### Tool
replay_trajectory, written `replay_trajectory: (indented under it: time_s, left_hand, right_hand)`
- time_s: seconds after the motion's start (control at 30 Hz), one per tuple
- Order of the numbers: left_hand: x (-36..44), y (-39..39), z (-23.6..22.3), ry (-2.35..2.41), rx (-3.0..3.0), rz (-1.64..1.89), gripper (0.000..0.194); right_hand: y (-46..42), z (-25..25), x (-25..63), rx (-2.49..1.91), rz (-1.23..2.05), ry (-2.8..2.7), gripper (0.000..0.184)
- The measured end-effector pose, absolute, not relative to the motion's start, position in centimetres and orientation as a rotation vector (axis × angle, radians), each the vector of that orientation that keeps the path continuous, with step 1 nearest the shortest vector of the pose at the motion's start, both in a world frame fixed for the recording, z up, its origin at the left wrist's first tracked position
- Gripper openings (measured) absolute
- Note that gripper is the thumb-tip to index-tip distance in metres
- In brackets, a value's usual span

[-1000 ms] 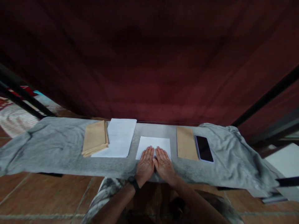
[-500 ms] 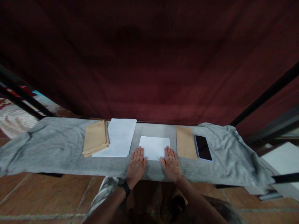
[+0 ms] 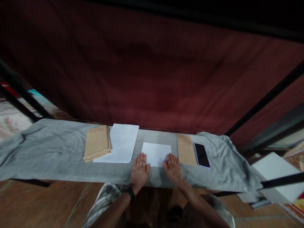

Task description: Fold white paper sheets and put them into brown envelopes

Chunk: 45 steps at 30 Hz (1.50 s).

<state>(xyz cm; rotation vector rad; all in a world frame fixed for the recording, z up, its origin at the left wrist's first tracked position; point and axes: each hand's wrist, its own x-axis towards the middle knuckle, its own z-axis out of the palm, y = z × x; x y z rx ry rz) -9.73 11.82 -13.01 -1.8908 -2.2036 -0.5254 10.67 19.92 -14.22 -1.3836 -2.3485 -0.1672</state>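
Observation:
A white sheet of paper (image 3: 156, 153), seemingly folded, lies on the grey cloth in front of me. My left hand (image 3: 139, 169) rests flat at its left edge, fingers stretched out, a dark band round the wrist. At the right edge my right hand (image 3: 173, 167) lies flat too, fingers pointing away from me. Left of the paper is a stack of larger white sheets (image 3: 123, 144), partly covered by a pile of brown envelopes (image 3: 96, 139). A single brown envelope (image 3: 186, 150) lies just right of my right hand.
A phone (image 3: 202, 155) with a dark screen lies right of the single envelope. Grey cloth (image 3: 59, 152) covers the narrow table, bunched at the right end. Behind hangs a dark red curtain (image 3: 152, 79). A white box (image 3: 279, 174) stands low at the right, beside a black bar (image 3: 282, 180).
The view has shifted slightly, so the table's things sit a little lower in the picture. Both hands stay flat at the paper's edges.

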Motion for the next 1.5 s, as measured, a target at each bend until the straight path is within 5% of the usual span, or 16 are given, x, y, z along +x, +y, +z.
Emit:
replay_trajectory:
  time_s: [0.3,0.6,1.07,1.5]
  left_hand:
    - [-8.5,16.5,-12.1,-2.1,-2.024,-0.425,0.054]
    - [-9.3,20.7,-12.7,-1.998,-2.285,-0.352,0.053]
    - [-11.4,20.5,-12.6,-2.275,-1.932,-0.342,0.057]
    - [-11.5,19.5,-12.5,-2.302,-1.848,-0.536,0.057]
  right_hand:
    - [21.8,-12.7,5.3,-1.242,0.182,-2.456,0.053]
    - [24.6,-14.7,5.6,-1.187,0.049,-2.425,0.048]
    - [25.6,-16.1,5.7,-1.384,-0.226,-2.129,0.06]
    - [24.2,-14.3,7.0,-1.424,-0.14,-2.204,0.06]
